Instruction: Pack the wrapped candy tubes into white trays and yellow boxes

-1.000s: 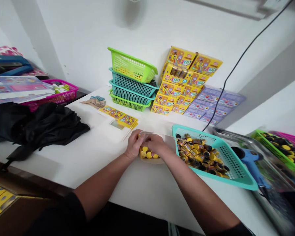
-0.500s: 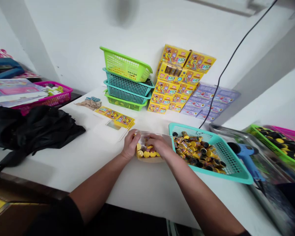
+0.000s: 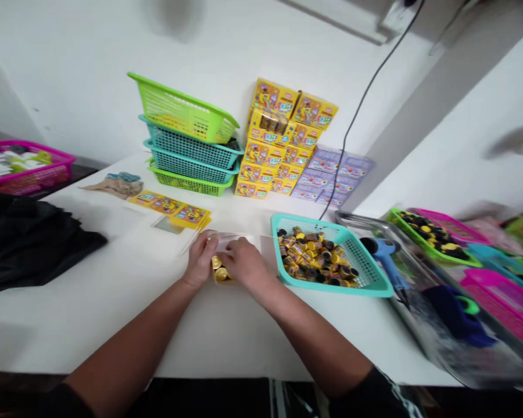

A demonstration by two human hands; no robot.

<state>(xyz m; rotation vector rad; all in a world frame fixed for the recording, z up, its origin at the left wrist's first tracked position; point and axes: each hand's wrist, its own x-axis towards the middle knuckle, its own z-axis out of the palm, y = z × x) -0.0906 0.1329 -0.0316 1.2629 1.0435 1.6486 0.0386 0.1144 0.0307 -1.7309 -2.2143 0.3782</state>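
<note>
Nearest to us, our bare left hand (image 3: 199,259) and right hand (image 3: 246,266) sit close together on the white table (image 3: 91,325), fingers curled narrow and pinching a clear plastic film (image 3: 239,242). Under and just beside them lies a small cluster of yellow-capped cylindrical tubes (image 3: 220,271), mostly hidden by the hands. We judge the round tubes the main risk: if our fingers slacken on the slick film, they could roll loose across the smooth table. A wide elbow or wrist movement could also knock the turquoise plastic mesh basket (image 3: 331,288) just right of our right hand, which is heaped with yellow-and-black tubes (image 3: 314,255).

Beyond it, a blue hot-glue gun (image 3: 386,255) lies on a steel tray (image 3: 418,342); if hot, it could burn a careless hand. Farther left lie yellow printed cards (image 3: 169,208). Against the white wall stand stacked lime-green and turquoise plastic baskets (image 3: 183,110), yellow cardboard boxes (image 3: 270,139) and lilac printed cards (image 3: 331,171). A black cloth (image 3: 26,244) and a magenta plastic basket (image 3: 26,177) sit at the left edge.
</note>
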